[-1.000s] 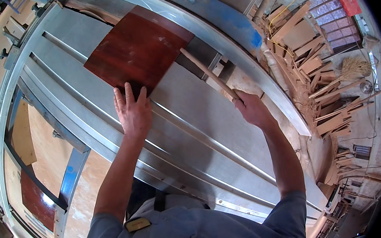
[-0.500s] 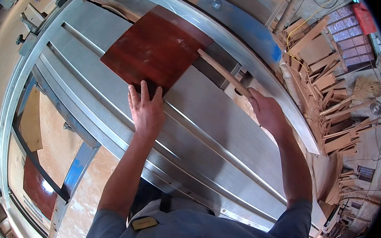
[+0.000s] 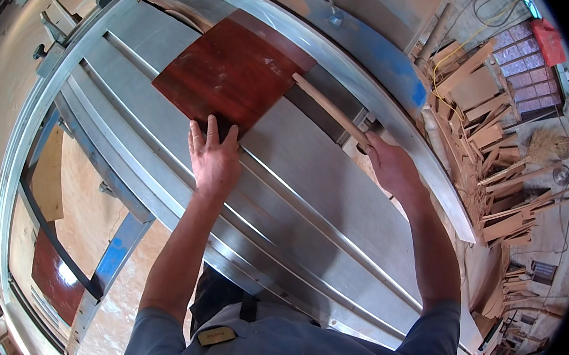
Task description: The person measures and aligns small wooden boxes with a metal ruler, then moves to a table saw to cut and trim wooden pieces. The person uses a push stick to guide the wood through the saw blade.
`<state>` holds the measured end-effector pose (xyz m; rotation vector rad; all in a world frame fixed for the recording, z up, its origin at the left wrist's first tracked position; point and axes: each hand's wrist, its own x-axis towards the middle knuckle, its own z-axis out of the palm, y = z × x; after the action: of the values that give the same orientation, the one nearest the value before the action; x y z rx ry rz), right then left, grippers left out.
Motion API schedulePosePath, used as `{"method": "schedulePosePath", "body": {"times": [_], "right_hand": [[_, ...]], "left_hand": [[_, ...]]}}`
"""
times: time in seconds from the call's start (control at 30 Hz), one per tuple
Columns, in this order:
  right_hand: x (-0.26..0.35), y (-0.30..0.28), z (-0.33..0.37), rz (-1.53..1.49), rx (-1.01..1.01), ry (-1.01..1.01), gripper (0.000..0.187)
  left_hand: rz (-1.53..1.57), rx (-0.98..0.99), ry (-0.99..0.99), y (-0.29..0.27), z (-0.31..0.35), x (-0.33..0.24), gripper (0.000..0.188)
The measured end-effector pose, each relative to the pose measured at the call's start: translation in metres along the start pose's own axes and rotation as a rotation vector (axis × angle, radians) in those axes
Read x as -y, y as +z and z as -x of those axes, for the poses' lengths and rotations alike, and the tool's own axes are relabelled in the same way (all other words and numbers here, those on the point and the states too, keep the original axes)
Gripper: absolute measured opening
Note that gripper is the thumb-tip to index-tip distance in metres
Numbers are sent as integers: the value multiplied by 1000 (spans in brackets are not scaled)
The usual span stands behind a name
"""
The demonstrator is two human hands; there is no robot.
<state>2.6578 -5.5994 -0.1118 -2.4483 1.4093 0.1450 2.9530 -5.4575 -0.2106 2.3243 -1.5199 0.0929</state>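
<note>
A reddish-brown rectangular board (image 3: pixel 234 71) lies flat on a grey metal saw table (image 3: pixel 327 179), close along a long metal fence (image 3: pixel 373 97). My left hand (image 3: pixel 214 159) rests on the near left corner of the board, palm down with its fingers spread. In my right hand (image 3: pixel 391 162) is a wooden stick (image 3: pixel 329 109), gripped at its near end. The stick's far tip touches the board's near right edge. Beside the stick, a dark plate (image 3: pixel 321 96) is set in the table. The board covers whatever lies under it.
Offcuts and wood scraps (image 3: pixel 496 153) are heaped on the floor at the right, with a straw broom (image 3: pixel 547 145) among them. A sliding metal frame (image 3: pixel 121 252) stands out on the left. Below it lies another glossy red-brown panel (image 3: pixel 57 277).
The board has slid slightly forward along the fence, with my left hand and the stick in my right hand moving along with it. The view has shifted a little.
</note>
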Motion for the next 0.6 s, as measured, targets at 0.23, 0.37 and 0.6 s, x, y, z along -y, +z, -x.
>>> {"method": "schedulePosePath", "body": {"times": [0.23,0.37,0.6], "right_hand": [[3,1,-3,8,-16,-22,35],[4,3,-6,-6,-35,-31,35],[3,5,-9,7,-21,-23,36]], "left_hand": [[15,-3,19,6,-2,9,36],[15,-12,24,4,-5,11,37],[-16,7,-1,-1,-8,9,34]]}}
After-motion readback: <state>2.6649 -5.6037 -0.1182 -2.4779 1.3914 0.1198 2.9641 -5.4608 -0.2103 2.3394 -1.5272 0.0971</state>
